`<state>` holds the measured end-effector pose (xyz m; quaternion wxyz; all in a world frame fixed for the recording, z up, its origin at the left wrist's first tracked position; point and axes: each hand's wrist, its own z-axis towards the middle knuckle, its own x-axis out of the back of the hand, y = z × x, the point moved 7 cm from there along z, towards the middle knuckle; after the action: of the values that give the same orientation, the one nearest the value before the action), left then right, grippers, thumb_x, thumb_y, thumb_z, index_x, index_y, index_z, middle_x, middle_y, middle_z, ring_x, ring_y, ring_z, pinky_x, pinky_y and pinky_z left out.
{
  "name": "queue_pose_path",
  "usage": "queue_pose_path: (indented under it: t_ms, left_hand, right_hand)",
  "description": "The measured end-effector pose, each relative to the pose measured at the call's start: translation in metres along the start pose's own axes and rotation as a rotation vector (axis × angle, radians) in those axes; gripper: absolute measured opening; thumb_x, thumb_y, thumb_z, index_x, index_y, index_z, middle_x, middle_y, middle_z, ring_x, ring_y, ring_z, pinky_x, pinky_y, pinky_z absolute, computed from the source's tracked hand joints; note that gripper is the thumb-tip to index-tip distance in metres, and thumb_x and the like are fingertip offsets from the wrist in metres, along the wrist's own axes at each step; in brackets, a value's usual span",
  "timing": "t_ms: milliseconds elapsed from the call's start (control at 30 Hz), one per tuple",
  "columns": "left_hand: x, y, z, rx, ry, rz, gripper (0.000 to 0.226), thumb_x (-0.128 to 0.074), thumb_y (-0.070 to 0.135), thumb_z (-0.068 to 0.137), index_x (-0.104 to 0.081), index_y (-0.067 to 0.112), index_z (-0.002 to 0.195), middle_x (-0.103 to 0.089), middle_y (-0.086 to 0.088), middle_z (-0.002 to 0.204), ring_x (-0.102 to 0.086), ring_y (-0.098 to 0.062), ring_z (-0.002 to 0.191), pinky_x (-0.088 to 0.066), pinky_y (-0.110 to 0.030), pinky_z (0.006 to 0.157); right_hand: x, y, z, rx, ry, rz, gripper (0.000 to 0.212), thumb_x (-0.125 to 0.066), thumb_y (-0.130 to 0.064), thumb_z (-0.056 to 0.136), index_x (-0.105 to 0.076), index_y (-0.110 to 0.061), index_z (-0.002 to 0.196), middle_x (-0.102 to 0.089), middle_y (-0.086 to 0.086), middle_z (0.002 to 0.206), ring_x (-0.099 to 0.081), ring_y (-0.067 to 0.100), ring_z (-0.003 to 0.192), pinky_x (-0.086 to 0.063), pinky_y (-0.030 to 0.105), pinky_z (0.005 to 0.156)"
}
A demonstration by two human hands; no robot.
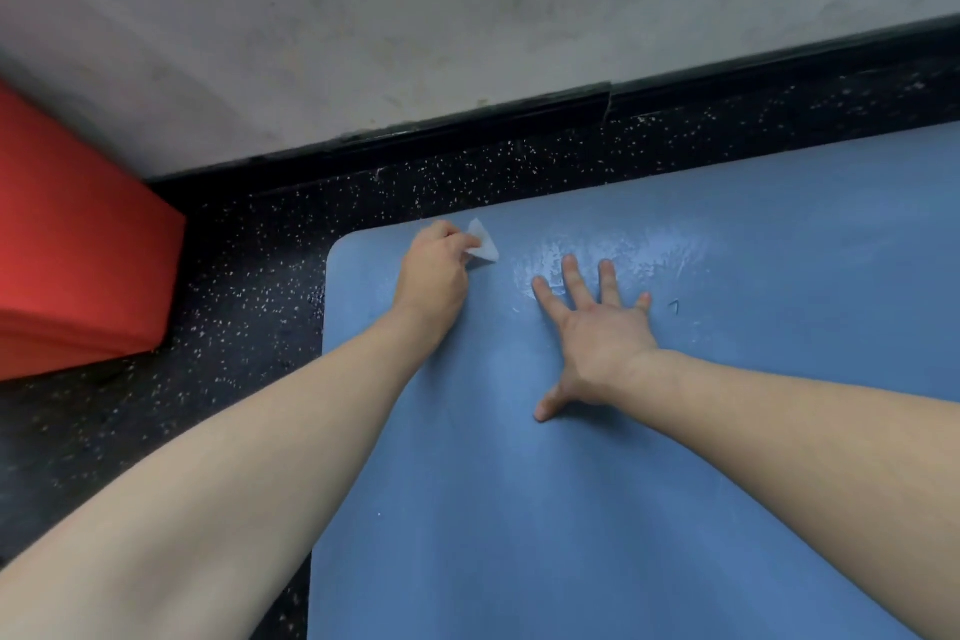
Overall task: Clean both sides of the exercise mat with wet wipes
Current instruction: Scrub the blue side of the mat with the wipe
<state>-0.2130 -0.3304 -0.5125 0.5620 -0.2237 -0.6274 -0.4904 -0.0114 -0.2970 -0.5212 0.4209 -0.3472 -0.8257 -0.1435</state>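
Note:
A blue exercise mat (597,483) lies flat on the dark speckled floor and fills the lower right of the view. Near its far left corner my left hand (434,270) grips a small white wet wipe (482,244) against the mat. My right hand (595,335) rests flat on the mat with its fingers spread, a little to the right of the left hand. A shiny wet patch (613,252) shows on the mat just beyond the right hand's fingertips.
A red padded block (72,255) stands on the floor at the left, close to the wall. A black baseboard (519,117) runs under the grey wall beyond the mat. A strip of speckled floor (244,286) separates mat, block and wall.

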Motion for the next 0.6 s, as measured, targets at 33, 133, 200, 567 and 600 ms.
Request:
queue_pose_path:
  t_ms: [33, 133, 200, 567, 600]
  left_hand:
    - [-0.001, 0.004, 0.000, 0.006, 0.004, -0.002, 0.026, -0.058, 0.007, 0.094, -0.075, 0.015, 0.111, -0.062, -0.004, 0.103, -0.058, -0.026, 0.095, -0.037, -0.026, 0.076]
    - [-0.003, 0.023, -0.022, -0.047, -0.001, -0.032, 0.032, -0.050, 0.011, 0.093, -0.076, 0.015, 0.111, -0.069, -0.007, 0.107, -0.062, -0.029, 0.099, -0.045, -0.027, 0.082]
    - [-0.008, 0.041, -0.065, -0.228, -0.028, -0.046, 0.034, -0.047, 0.021, 0.096, -0.076, 0.016, 0.113, -0.071, -0.007, 0.106, -0.064, -0.030, 0.096, -0.053, -0.032, 0.083]
    - [0.009, 0.031, -0.078, -0.083, -0.065, -0.012, 0.032, -0.055, 0.006, 0.085, -0.079, 0.011, 0.106, -0.071, -0.011, 0.103, -0.067, -0.035, 0.093, -0.051, -0.033, 0.081]
    - [0.004, 0.037, -0.091, -0.129, -0.084, -0.013, 0.033, -0.055, 0.006, 0.083, -0.079, 0.011, 0.105, -0.072, -0.011, 0.103, -0.067, -0.034, 0.093, -0.053, -0.034, 0.080]
  right_hand:
    - [0.000, 0.000, 0.000, 0.001, 0.001, 0.002, 0.162, -0.083, -0.086, 0.051, 0.026, -0.037, 0.162, 0.037, 0.003, 0.169, 0.026, 0.045, 0.156, -0.014, 0.077, 0.121]
    - [0.001, 0.000, -0.001, 0.009, 0.010, 0.008, 0.163, -0.083, -0.086, 0.050, 0.025, -0.037, 0.162, 0.036, 0.003, 0.169, 0.026, 0.045, 0.157, -0.014, 0.077, 0.121]
    - [0.002, 0.000, -0.003, 0.018, 0.012, 0.012, 0.162, -0.082, -0.087, 0.051, 0.024, -0.037, 0.163, 0.036, 0.004, 0.169, 0.026, 0.045, 0.157, -0.013, 0.076, 0.121]
    - [-0.056, -0.008, -0.100, 0.151, 0.000, -0.028, 0.165, -0.079, -0.090, 0.051, 0.023, -0.024, 0.164, 0.033, 0.012, 0.170, 0.021, 0.043, 0.159, -0.011, 0.069, 0.125]
    - [-0.062, -0.009, -0.104, 0.154, -0.018, -0.047, 0.167, -0.078, -0.091, 0.049, 0.024, -0.024, 0.164, 0.034, 0.012, 0.169, 0.022, 0.044, 0.158, -0.010, 0.070, 0.125]
